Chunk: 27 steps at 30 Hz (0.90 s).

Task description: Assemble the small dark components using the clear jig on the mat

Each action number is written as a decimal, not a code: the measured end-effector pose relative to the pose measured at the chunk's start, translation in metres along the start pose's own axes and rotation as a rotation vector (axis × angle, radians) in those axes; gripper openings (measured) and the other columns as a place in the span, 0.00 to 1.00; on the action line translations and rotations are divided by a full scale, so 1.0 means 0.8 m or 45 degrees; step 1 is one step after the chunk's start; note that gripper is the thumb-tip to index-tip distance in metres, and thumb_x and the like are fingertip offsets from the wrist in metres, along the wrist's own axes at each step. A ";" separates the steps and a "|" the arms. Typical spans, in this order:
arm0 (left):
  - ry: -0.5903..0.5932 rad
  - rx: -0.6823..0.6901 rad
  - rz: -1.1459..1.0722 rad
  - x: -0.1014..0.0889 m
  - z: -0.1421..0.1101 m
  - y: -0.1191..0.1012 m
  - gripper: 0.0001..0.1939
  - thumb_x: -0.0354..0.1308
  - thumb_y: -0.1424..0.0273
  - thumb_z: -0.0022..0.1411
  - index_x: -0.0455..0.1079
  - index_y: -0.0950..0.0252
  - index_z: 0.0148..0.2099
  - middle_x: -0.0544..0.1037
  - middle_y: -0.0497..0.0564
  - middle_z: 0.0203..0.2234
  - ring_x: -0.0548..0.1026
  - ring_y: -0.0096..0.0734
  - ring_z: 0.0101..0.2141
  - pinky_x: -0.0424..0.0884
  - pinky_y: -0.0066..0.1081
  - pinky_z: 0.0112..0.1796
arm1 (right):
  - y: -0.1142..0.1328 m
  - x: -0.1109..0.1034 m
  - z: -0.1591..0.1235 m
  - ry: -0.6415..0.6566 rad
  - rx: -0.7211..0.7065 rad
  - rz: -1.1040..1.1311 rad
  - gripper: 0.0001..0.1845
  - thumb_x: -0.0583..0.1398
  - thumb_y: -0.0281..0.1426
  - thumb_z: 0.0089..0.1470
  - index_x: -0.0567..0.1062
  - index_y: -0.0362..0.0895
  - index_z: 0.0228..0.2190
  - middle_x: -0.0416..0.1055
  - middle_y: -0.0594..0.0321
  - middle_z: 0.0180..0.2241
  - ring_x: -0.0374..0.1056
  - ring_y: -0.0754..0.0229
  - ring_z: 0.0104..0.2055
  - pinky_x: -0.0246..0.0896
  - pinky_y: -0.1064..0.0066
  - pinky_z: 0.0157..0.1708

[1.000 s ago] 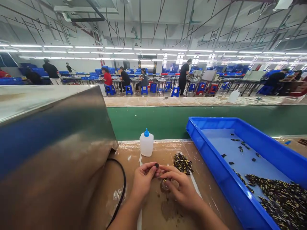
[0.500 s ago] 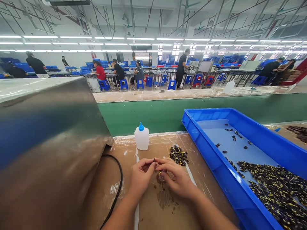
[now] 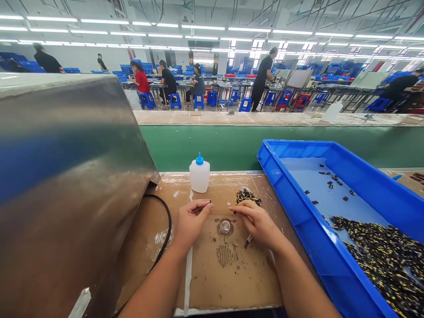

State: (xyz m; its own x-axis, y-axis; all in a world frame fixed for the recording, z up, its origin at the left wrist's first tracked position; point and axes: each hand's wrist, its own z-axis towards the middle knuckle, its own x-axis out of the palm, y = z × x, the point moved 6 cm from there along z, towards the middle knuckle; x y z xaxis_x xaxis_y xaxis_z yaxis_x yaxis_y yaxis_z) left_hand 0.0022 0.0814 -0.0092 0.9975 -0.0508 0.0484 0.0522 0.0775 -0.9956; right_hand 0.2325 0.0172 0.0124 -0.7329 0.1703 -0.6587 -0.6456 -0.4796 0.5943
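Observation:
My left hand (image 3: pixel 191 223) is closed in a pinch, with a small dark piece (image 3: pixel 210 201) at its fingertips. To its right, my right hand (image 3: pixel 256 221) pinches a small black-and-yellow piece (image 3: pixel 233 213), mostly covered by the fingers. Between and just below the hands, a small round shiny cup (image 3: pixel 225 227) sits on the brown-covered table within a dark stain. A pile of small black-and-yellow pieces (image 3: pixel 247 195) lies just behind my right fingers. Under the right palm shows a small dark thing (image 3: pixel 247 241) that I cannot make out.
A white squeeze bottle (image 3: pixel 199 176) with a blue cap stands behind my left hand. On the right, a large blue tray (image 3: pixel 291 212) holds many black-and-yellow pieces. A metal housing (image 3: pixel 73 176) and a black cable (image 3: pixel 168 216) lie left. Beyond the green belt (image 3: pixel 205 143), people work at tables.
My hands have drawn apart from being fingertip to fingertip, the left keeping a small dark piece. The round cup between them now shows. The camera view has tilted down.

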 end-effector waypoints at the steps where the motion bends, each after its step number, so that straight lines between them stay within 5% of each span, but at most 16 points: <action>1: 0.002 0.006 -0.004 -0.001 0.001 0.000 0.20 0.75 0.53 0.51 0.85 0.64 0.38 0.85 0.60 0.41 0.84 0.41 0.42 0.82 0.37 0.50 | -0.004 -0.002 -0.001 0.005 0.010 -0.021 0.17 0.57 0.28 0.70 0.83 0.50 0.52 0.79 0.56 0.45 0.77 0.55 0.46 0.76 0.63 0.47; 7: -0.006 0.022 -0.028 -0.004 0.004 0.002 0.19 0.75 0.55 0.51 0.85 0.65 0.38 0.85 0.59 0.41 0.83 0.40 0.42 0.81 0.34 0.48 | 0.003 -0.006 -0.001 -0.028 0.014 0.041 0.07 0.63 0.31 0.68 0.82 0.48 0.45 0.81 0.58 0.41 0.78 0.55 0.41 0.76 0.64 0.42; 13: -0.022 0.019 -0.045 -0.004 0.005 -0.002 0.19 0.75 0.55 0.51 0.85 0.65 0.37 0.85 0.59 0.40 0.83 0.40 0.41 0.81 0.34 0.46 | 0.035 0.005 0.001 -0.006 -0.135 0.095 0.12 0.61 0.27 0.70 0.81 0.51 0.50 0.80 0.57 0.43 0.76 0.55 0.44 0.76 0.64 0.43; 27: -0.026 0.020 -0.051 -0.006 0.004 -0.003 0.19 0.73 0.55 0.52 0.85 0.65 0.39 0.86 0.59 0.40 0.83 0.40 0.40 0.80 0.35 0.45 | 0.041 0.018 0.003 0.064 -0.232 0.072 0.11 0.61 0.24 0.69 0.80 0.50 0.46 0.80 0.60 0.41 0.74 0.56 0.43 0.72 0.63 0.44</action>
State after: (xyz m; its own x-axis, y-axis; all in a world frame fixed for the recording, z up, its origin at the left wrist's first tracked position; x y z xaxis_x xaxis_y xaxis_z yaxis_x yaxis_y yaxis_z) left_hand -0.0025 0.0850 -0.0065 0.9954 -0.0337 0.0900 0.0927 0.0918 -0.9914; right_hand 0.1998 0.0058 0.0235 -0.7526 0.0977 -0.6512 -0.5505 -0.6360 0.5408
